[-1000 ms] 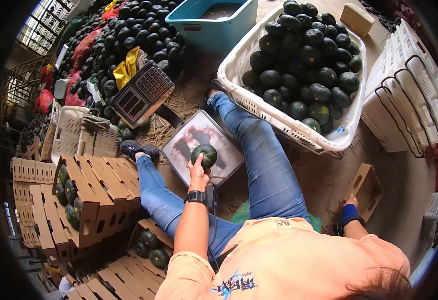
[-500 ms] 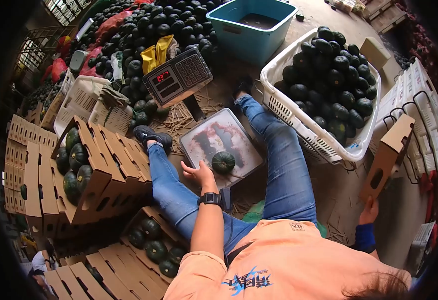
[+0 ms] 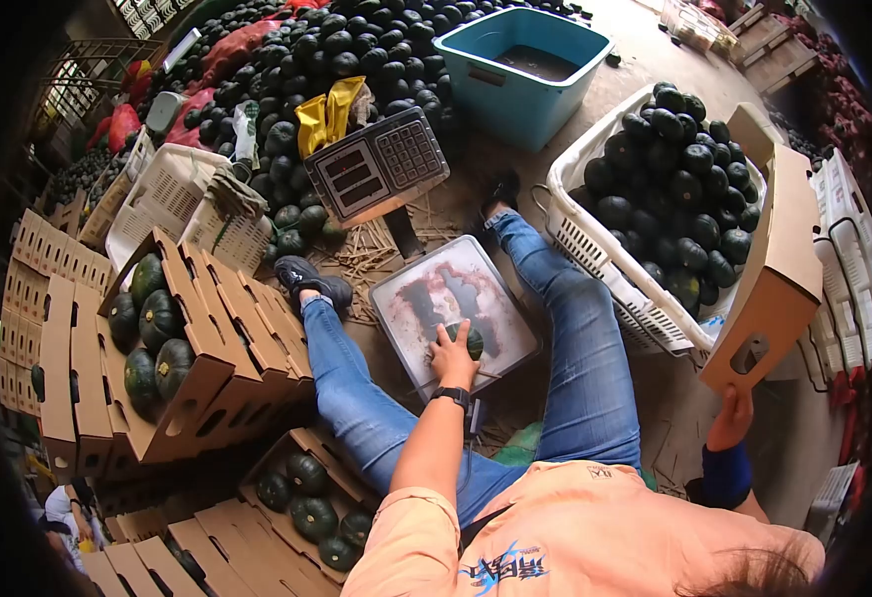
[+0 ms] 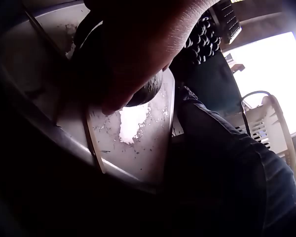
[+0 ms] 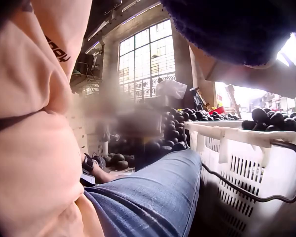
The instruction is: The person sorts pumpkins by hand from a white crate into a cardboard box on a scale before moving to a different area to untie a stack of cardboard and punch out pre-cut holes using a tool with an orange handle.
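In the head view a dark green squash [image 3: 475,342] lies on the stained plate of a scale [image 3: 411,316], and the left hand [image 3: 453,358] curls its fingers over it. The left wrist view shows that hand [image 4: 133,44] in shadow, covering most of the squash [image 4: 147,91]. At the right, the right hand [image 3: 730,416] grips the lower end of a cardboard box [image 3: 782,259] by its cut-out, the box raised beside the white crate. The scale's display [image 3: 351,177] shows no lit digits.
A white crate [image 3: 600,261] heaped with squashes stands beyond the right leg. Cartons with squashes [image 3: 222,343] are stacked at the left. A blue tub [image 3: 515,99] and a large squash pile [image 3: 376,50] lie ahead; white crates [image 3: 854,269] stand far right.
The left hand let go of the squash on the plate, drew back, then took hold of it again. The right hand has lifted the cardboard box from the floor. The scale's red digits went out.
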A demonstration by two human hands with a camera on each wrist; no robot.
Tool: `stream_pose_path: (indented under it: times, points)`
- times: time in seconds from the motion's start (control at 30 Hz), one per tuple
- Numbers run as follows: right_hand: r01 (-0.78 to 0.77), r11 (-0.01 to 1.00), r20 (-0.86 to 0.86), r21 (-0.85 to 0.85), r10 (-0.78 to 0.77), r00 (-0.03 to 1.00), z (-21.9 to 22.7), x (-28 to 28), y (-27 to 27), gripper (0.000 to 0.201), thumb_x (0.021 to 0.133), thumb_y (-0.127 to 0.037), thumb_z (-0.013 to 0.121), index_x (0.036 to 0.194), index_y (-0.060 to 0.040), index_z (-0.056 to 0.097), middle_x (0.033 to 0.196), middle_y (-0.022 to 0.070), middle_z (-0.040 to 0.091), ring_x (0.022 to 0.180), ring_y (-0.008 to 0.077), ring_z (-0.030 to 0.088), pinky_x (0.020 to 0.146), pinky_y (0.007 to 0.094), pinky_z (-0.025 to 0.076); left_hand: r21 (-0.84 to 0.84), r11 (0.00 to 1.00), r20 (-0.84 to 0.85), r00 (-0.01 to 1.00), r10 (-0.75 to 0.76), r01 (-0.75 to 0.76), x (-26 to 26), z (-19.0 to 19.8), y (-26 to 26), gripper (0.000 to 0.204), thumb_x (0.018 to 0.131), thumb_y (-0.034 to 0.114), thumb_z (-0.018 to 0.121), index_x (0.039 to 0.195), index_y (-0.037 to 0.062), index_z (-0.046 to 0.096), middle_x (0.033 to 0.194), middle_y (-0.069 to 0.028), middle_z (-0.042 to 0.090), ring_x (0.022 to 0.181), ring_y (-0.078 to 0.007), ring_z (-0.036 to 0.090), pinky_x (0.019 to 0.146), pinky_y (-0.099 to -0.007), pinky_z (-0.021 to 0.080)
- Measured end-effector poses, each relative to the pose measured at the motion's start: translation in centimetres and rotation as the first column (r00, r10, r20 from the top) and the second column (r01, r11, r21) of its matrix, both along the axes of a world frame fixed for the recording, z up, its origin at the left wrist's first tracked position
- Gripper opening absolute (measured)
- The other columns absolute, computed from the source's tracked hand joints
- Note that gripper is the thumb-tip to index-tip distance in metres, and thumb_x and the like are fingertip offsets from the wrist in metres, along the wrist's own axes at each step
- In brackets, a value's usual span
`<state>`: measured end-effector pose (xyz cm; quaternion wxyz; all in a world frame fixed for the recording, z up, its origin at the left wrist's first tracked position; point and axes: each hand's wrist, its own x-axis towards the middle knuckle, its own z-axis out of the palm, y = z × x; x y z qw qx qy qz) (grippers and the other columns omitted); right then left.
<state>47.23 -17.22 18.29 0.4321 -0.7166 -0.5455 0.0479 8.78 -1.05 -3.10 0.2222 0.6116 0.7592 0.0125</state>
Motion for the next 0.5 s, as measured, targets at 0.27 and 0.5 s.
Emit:
stream_pose_path:
  times: [0.27, 0.5]
  points:
    - [-0.424, 0.906, 0.238, 0.003, 0.411, 0.880, 2.6, -2.8, 2.5, 0.019, 0.086, -0.013, 0.047, 0.090, -0.0012, 0.062, 0.087, 0.0131, 0.062, 0.077, 0.0262, 0.061, 0.068, 0.0316, 0.047, -0.639, 0.640, 0.719, -0.034, 0.694, -0.427, -1.8, 2.2, 1.0, 0.068, 0.065, 0.050, 0.074, 0.121, 0.0260, 0.043, 0.101, -0.0047, 0.057, 0.083, -0.0263, 0.060, 0.045, -0.0356, 0.047]
    - [-0.812, 0.456, 0.307, -0.364, 0.882, 0.357, 2.7, -7.2, 7.6, 0.040, 0.064, -0.013, 0.068, 0.103, -0.0149, 0.064, 0.089, 0.0007, 0.059, 0.077, 0.0193, 0.060, 0.061, 0.0298, 0.051, 0.404, 0.518, 0.831, 0.066, -0.552, -0.754, -11.4, 33.0, 9.5, 0.068, 0.092, 0.043, 0.046, 0.147, 0.0250, 0.010, 0.151, -0.0179, 0.002, 0.134, -0.0351, 0.023, 0.105, -0.0434, 0.028]
